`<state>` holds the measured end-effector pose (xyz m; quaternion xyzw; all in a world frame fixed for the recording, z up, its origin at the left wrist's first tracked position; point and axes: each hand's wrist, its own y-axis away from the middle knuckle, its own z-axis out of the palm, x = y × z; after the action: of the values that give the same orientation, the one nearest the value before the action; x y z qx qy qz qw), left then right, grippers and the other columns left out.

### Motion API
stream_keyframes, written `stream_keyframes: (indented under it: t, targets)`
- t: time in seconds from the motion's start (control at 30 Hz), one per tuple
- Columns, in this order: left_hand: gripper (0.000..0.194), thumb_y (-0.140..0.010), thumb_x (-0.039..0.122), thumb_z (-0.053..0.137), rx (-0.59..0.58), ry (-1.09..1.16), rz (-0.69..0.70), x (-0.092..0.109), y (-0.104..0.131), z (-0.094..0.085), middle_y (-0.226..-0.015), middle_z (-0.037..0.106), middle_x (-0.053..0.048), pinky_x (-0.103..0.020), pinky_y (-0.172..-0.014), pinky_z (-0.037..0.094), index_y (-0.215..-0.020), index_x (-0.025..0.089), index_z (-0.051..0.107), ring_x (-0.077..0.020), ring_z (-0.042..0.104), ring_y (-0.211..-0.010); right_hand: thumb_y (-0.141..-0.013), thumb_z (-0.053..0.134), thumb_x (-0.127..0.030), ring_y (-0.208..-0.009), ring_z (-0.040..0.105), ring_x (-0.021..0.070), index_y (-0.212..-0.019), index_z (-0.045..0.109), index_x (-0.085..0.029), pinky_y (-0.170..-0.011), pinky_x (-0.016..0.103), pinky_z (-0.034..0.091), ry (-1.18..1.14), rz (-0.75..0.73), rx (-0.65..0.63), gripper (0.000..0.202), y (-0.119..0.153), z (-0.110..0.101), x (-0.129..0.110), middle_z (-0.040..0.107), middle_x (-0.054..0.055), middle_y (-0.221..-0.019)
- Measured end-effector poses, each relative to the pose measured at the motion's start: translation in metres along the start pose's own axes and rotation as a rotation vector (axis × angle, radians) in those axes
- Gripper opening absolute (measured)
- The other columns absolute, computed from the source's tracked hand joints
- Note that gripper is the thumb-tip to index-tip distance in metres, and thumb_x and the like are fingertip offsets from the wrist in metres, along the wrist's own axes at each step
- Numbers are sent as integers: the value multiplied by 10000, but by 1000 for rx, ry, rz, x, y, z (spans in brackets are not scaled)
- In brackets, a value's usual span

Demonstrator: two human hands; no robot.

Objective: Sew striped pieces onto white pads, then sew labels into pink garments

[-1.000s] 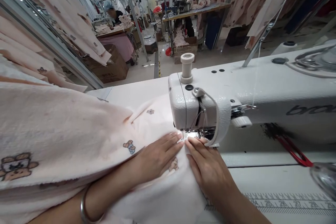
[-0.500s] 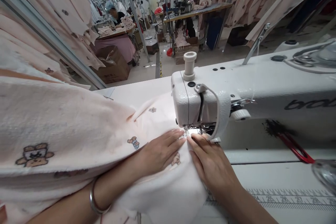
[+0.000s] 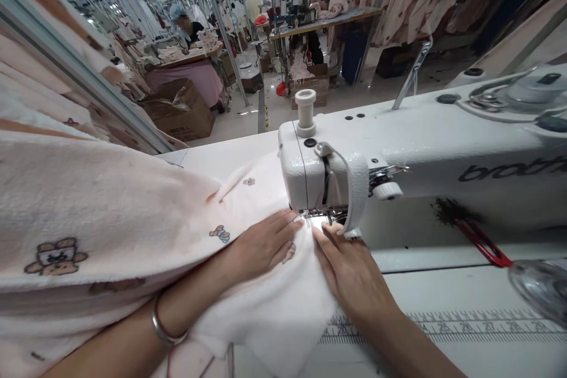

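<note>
Pale pink plush fabric (image 3: 146,212) printed with bears spreads over the left of the table and runs under the head of a white sewing machine (image 3: 325,159). My left hand (image 3: 261,245) lies flat on it, fingers stretched out toward the lit needle area. A silver bangle (image 3: 165,325) circles that wrist. On the right, my right hand (image 3: 348,266) rests at the fabric's edge, fingers extended close to the presser foot and pressing down. Both hands are open. The fingertips of the two hands are a small distance apart, and the needle itself is hard to make out.
A red-handled tool (image 3: 482,242) lies beneath the machine arm, near a clear round object (image 3: 540,286). A ruler scale (image 3: 469,328) marks the front of the table. Beyond stand a cardboard box (image 3: 186,109), hanging pink garments (image 3: 407,12) and people at other machines.
The view has shifted slightly, so the machine sits farther left. My right fingertips have drawn a little farther from the left ones; the fabric is nearly in the same position.
</note>
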<state>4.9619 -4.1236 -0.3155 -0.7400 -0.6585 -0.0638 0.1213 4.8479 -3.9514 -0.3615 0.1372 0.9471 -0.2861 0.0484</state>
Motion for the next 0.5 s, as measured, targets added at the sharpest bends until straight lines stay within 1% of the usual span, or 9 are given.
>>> stream_keyframes:
  t: [0.17, 0.33, 0.4, 0.5]
  targets:
    - [340, -933, 220, 381, 21, 2, -5, -3, -1, 4, -1292, 486, -125, -404, -1078, 360, -1257, 130, 435, -229, 398, -1268, -924, 408, -185, -1026, 518, 270, -1165, 551, -77, -827, 403, 475, -16, 11, -7, 300, 1, -8, -4, 592, 153, -1081]
    - [371, -929, 225, 383, 36, -12, 0, 3, 2, 3, -1301, 483, -122, -397, -1092, 348, -1285, 124, 403, -221, 394, -1276, -926, 374, -159, -1080, 504, 254, -1162, 545, -58, -868, 391, 456, -19, -55, -18, 309, 7, -17, -9, 587, 157, -1125]
    - [372, -931, 223, 372, 53, -5, -5, 3, 1, 3, -1298, 487, -118, -392, -1082, 366, -1292, 132, 393, -212, 405, -1273, -925, 377, -152, -1116, 489, 264, -1175, 542, -44, -881, 400, 442, 1, -59, -24, 319, 9, -15, -17, 583, 160, -1166]
    - [395, -917, 238, 397, 120, -21, -105, -2, -1, 4, -1325, 457, -154, -400, -1044, 409, -1292, 117, 385, -232, 414, -1271, -937, 362, -171, -1176, 455, 298, -1234, 507, -21, -865, 427, 434, 40, -15, -47, 363, 11, -5, -38, 548, 182, -1246]
